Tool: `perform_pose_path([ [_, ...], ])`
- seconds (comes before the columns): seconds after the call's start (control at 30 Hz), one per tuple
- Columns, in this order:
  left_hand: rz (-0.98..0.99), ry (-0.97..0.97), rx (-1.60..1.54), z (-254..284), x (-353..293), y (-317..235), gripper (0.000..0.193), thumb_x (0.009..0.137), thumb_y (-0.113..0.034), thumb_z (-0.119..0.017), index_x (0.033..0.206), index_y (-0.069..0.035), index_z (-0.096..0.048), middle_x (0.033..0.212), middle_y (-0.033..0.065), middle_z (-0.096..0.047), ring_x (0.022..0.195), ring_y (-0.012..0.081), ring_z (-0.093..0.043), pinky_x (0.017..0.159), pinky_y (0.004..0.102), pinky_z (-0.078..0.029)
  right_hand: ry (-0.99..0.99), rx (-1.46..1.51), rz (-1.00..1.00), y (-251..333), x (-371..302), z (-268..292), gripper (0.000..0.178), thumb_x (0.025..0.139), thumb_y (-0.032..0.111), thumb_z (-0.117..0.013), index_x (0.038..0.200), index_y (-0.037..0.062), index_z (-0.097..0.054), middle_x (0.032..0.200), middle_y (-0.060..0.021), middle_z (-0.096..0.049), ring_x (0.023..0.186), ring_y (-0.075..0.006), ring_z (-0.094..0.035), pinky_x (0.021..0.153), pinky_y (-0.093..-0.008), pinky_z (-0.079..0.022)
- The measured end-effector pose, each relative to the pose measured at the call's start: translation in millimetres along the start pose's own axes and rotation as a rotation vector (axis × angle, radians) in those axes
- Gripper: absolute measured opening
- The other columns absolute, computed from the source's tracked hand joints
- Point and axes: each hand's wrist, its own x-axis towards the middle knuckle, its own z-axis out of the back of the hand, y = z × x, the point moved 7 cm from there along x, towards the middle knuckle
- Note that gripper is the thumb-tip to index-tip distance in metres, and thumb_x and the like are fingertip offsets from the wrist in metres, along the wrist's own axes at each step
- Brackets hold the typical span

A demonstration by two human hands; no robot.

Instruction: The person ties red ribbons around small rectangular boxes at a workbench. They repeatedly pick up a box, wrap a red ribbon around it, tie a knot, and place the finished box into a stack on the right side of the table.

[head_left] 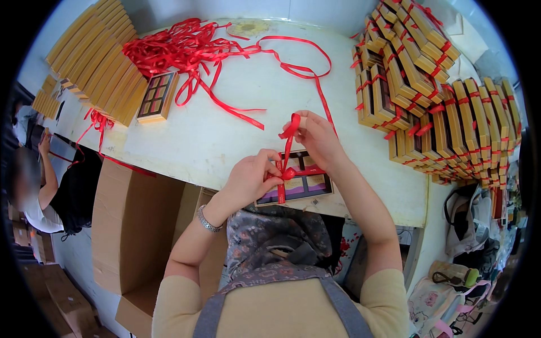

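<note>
The head camera (left unit of a side-by-side fisheye pair) is worn on the person's head. It faces steeply downward and forward across the white table [220, 149]. The chest [282, 310] borders the lower edge at close range; the left hand [251, 176] and right hand [319, 139] sit mid-frame, within arm's reach; the far wall [265, 10] closes the top.

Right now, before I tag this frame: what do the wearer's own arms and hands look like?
Left hand and right hand are both ungloved. A silver-toned band circles the left wrist; watch or bracelet, can't tell. The right wrist has nothing visible on it. Short, pale yellow sleeves leave both forearms uncovered. No cables show on either arm.
</note>
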Motion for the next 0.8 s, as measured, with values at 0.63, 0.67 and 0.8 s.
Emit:
perform_pose_path([
  [0.63, -0.031, -0.046, 0.137, 0, -2, -12, 0.022, 0.071, 0.002, -0.068, 0.091, -0.004, -0.066, 0.069, 0.0055, -0.058, 0.066, 0.0206, -0.053, 0.06, 0.0328, -0.045, -0.163, -1.228, 0.441, -23, -106, -29, 0.015, 0.076, 0.024, -0.073, 0.077, 0.01, -0.068, 0.079, -0.0024, -0.063, 0.082, -0.0223, -0.059, 0.072, -0.0383, -0.044],
  [0.67, -0.04, -0.045, 0.134, 0, -2, -13, 0.022, 0.071, 0.003, -0.068, 0.091, -0.004, -0.066, 0.069, 0.0055, -0.057, 0.066, 0.0208, -0.053, 0.06, 0.0329, -0.045, -0.163, -1.216, 0.41, -27, -102, -29, 0.013, 0.075, 0.023, -0.073, 0.077, 0.0115, -0.068, 0.076, -0.0012, -0.062, 0.086, -0.0218, -0.058, 0.076, -0.0382, -0.041],
  [0.8, -0.073, -0.051, 0.13, 0, -4, -8, 0.02, 0.072, 0.002, -0.068, 0.091, -0.004, -0.065, 0.069, 0.0054, -0.057, 0.067, 0.0205, -0.053, 0.059, 0.0324, -0.044, -0.108, -1.268, 0.414, -29, -97, -23, 0.012, 0.074, 0.021, -0.073, 0.08, 0.0121, -0.067, 0.076, -0.0011, -0.061, 0.086, -0.0225, -0.058, 0.076, -0.039, -0.042],
])
